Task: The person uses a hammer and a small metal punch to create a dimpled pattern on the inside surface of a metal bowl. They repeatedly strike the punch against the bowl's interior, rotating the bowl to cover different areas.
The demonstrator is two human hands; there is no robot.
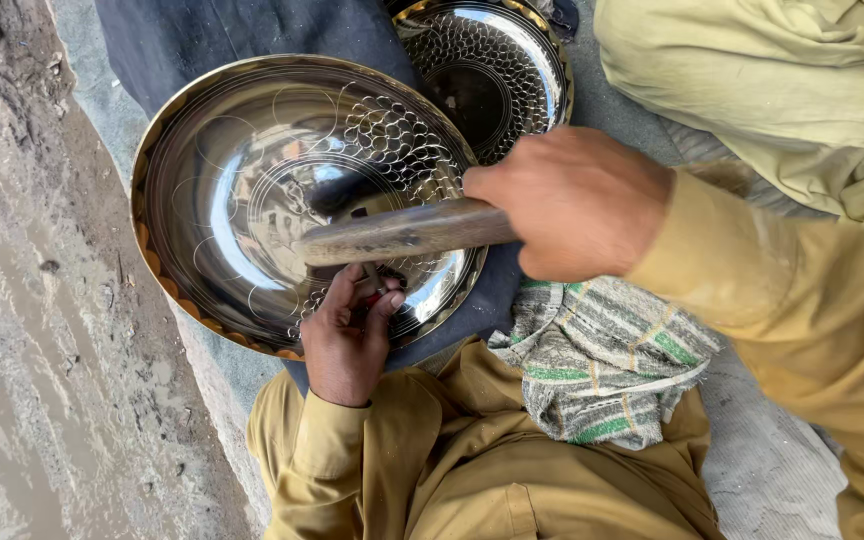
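A large shiny metal plate (pixel 242 170) with a brass rim and a punched scale pattern lies on a dark cloth in front of me. My left hand (pixel 345 340) rests on its near edge and pinches a small tool with a red part against the metal. My right hand (pixel 574 203) is closed around a wooden mallet handle (pixel 407 232), raised level across the plate just above the left hand. The mallet's head is blurred.
A second patterned metal plate (pixel 497 60) lies behind the first. A striped green and grey cloth (pixel 602 360) sits on my lap. Rough muddy ground (pixel 32 300) runs along the left. Another person's tan clothing (pixel 782 80) fills the upper right.
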